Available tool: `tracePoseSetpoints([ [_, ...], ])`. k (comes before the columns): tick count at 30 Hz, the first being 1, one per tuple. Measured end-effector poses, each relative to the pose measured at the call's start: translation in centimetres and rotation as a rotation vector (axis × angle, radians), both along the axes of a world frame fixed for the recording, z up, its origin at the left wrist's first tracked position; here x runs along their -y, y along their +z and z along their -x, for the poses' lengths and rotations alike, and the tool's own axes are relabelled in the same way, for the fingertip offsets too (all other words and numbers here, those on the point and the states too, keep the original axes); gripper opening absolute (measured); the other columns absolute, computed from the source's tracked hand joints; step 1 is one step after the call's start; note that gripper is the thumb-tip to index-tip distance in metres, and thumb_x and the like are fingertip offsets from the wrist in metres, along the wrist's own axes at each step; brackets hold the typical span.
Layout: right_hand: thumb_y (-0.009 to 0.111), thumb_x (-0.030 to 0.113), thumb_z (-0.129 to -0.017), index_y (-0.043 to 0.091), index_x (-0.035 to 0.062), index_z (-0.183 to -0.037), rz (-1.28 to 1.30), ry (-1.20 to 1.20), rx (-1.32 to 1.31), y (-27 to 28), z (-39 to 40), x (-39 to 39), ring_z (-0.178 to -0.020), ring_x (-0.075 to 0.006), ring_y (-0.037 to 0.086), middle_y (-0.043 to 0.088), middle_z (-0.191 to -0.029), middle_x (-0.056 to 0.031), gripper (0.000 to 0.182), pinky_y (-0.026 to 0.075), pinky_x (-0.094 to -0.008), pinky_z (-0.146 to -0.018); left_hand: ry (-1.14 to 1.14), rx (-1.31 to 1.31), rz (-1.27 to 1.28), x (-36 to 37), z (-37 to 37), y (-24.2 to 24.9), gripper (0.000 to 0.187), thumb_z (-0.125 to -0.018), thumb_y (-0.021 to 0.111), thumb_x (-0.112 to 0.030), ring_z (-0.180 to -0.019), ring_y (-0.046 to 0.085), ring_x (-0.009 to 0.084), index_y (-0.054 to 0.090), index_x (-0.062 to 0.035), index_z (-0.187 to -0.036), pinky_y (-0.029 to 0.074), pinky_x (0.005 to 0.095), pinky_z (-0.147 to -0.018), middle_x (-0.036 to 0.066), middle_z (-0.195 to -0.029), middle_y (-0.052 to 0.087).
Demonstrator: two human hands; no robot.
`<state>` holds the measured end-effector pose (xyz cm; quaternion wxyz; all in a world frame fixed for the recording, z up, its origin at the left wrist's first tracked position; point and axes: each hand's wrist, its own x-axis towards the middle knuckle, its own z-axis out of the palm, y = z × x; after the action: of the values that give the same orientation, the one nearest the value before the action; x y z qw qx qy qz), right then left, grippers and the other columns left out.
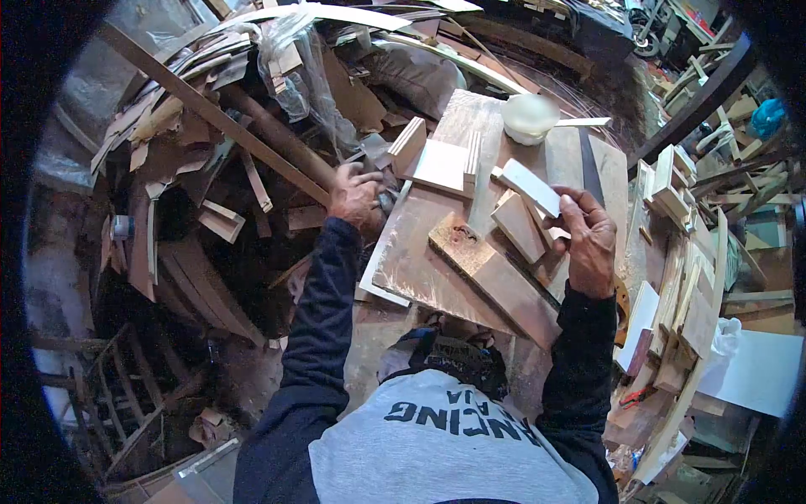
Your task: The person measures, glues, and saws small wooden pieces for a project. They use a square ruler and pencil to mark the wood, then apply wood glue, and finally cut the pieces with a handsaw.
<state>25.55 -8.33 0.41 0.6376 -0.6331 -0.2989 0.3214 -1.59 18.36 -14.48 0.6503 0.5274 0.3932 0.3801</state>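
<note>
My right hand [588, 239] is closed, pinching a small white-faced wood block [531, 186] between thumb and fingers above the worktable [411, 273]. Below it lie loose wood pieces [519, 225]. A longer board [495, 281] with sawdust on its end rests nearer my body. At the table's left edge, my left hand [357, 193] has its fingers apart and slightly bent, close to a small grey object [387, 201] that it partly hides. Beyond that hand stand a white-topped block [440, 165] and an upright wood piece [409, 143].
A whitish tub [530, 118] stands at the table's far side. Wood offcuts and sheets [180, 126] are heaped on the left, with a long slanted bar [210, 109] across them. More wood strips [672, 294] and small wooden frames [672, 186] line the right side.
</note>
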Motion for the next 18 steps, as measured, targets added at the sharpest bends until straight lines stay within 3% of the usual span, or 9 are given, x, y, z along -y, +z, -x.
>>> tracePoseSetpoints([
  [2,0.056,0.017,-0.091,0.063,0.004,-0.106,0.034,0.041,0.006,0.2,0.9,-0.3,-0.064,-0.0048,0.057,0.063,-0.084,-0.0029,0.021,0.036,-0.014,-0.043,-0.084,0.179,0.121,2.2,-2.9,3.1,0.062,-0.08,0.059,0.003,-0.088,0.065,0.0231,0.029,0.0004,-0.134,0.053,0.0291,-0.064,0.017,-0.107,0.061],
  [3,0.056,0.016,-0.091,0.063,0.0039,-0.106,0.063,0.053,0.001,0.1,1.2,-0.4,-0.063,-0.0041,0.055,0.062,-0.083,-0.0024,0.021,0.036,-0.014,-0.044,-0.051,0.045,0.052,2.9,-3.8,3.5,0.067,-0.076,0.053,0.012,-0.1,0.062,0.028,0.025,-0.0001,-0.135,0.052,0.0296,-0.073,0.023,-0.116,0.057],
  [7,0.055,0.014,-0.089,0.062,0.0043,-0.107,0.108,0.07,-0.03,0.1,3.1,-0.9,-0.065,-0.0024,0.051,0.061,-0.08,-0.0011,0.022,0.035,-0.0144,-0.046,-0.06,-0.015,-0.047,4.0,-4.7,4.3,0.071,-0.073,0.045,0.016,-0.098,0.063,0.0285,0.02,0.0002,-0.137,0.05,0.0268,-0.076,0.025,-0.121,0.055],
  [10,0.056,0.013,-0.088,0.061,0.0034,-0.106,0.073,0.072,0.019,-0.9,3.9,-1.6,-0.066,-0.0037,0.052,0.062,-0.081,-0.0022,0.021,0.039,-0.0168,-0.05,-0.154,-0.133,-0.243,4.1,-4.4,3.9,0.072,-0.07,0.044,0.014,-0.101,0.063,0.0252,0.016,0.0053,-0.136,0.051,0.031,-0.083,0.025,-0.114,0.06],
  [14,0.06,0.01,-0.088,0.057,-0.0001,-0.104,0.062,-0.013,-0.025,-2.0,5.1,-2.7,-0.066,-0.0064,0.056,0.064,-0.082,-0.0055,0.019,0.046,-0.0208,-0.056,-0.156,-0.044,-0.193,4.7,-4.8,3.2,0.074,-0.07,0.047,0.011,-0.105,0.062,0.0266,0.015,0.0063,-0.136,0.049,0.0306,-0.085,0.026,-0.117,0.058],
  [15,0.061,0.01,-0.088,0.055,-0.0005,-0.104,0.048,-0.013,-0.036,-2.5,5.2,-3.1,-0.067,-0.0067,0.056,0.064,-0.082,-0.0056,0.02,0.046,-0.0206,-0.056,-0.137,-0.015,-0.206,4.8,-4.8,3.6,0.072,-0.071,0.047,0.01,-0.101,0.063,0.0261,0.017,0.0054,-0.136,0.05,0.0305,-0.085,0.023,-0.111,0.061],
  [18,0.063,0.012,-0.088,0.051,-0.0005,-0.103,0.042,-0.036,-0.028,-2.9,5.8,-3.5,-0.069,-0.0089,0.059,0.062,-0.082,-0.0061,0.023,0.046,-0.0203,-0.055,0.054,-0.362,-0.419,6.4,-2.8,5.8,0.069,-0.071,0.045,0.01,-0.096,0.063,0.026,0.019,0.006,-0.135,0.049,0.0302,-0.085,0.019,-0.1,0.064],
])
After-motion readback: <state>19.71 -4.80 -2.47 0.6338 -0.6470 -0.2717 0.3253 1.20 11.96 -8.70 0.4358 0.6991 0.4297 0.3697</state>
